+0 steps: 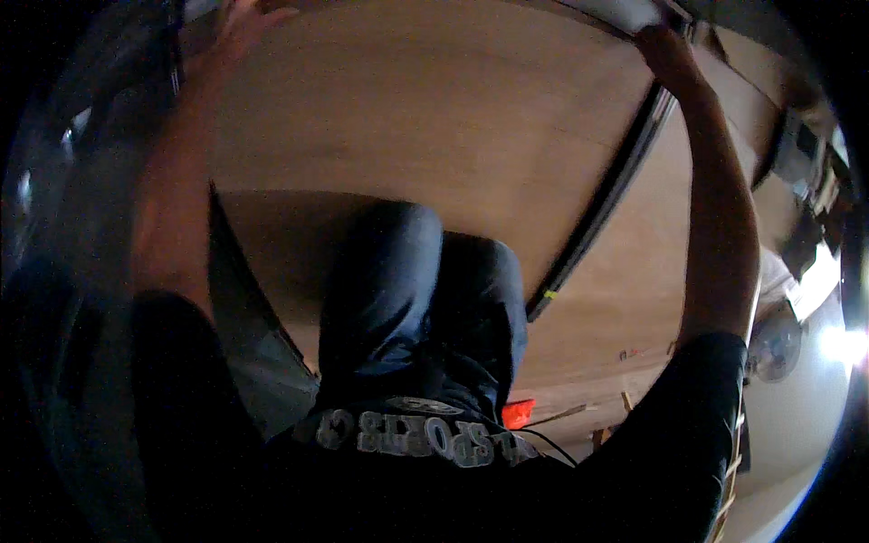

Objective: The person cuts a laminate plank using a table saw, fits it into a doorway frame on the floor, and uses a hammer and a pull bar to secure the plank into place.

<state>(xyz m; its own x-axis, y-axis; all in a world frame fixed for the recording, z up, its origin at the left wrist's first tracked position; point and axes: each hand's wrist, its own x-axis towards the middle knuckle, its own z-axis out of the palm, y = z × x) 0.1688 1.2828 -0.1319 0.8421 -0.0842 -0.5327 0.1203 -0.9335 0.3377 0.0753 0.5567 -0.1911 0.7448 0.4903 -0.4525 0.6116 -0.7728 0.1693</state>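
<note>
My left hand (pixel 246 20) is blurred at the top left, partly cropped, beside the far part of a large plywood panel (pixel 425 118); its grip is unclear. At the upper right, my right hand (pixel 659 43) has its fingers closed on the dark rail along the panel's far edge, where a long black strip (pixel 597 208) comes up to it. A second dark strip (pixel 253 290) runs along the panel's left side. My jeans-clad knees (pixel 389 253) rest on the wood in the middle.
A red object (pixel 518 413) and a black cable lie at the lower right near pale boards. Beyond the right arm are a fan (pixel 771 348), cluttered items (pixel 797 149) and a bright light (pixel 846 346). The left side is dark.
</note>
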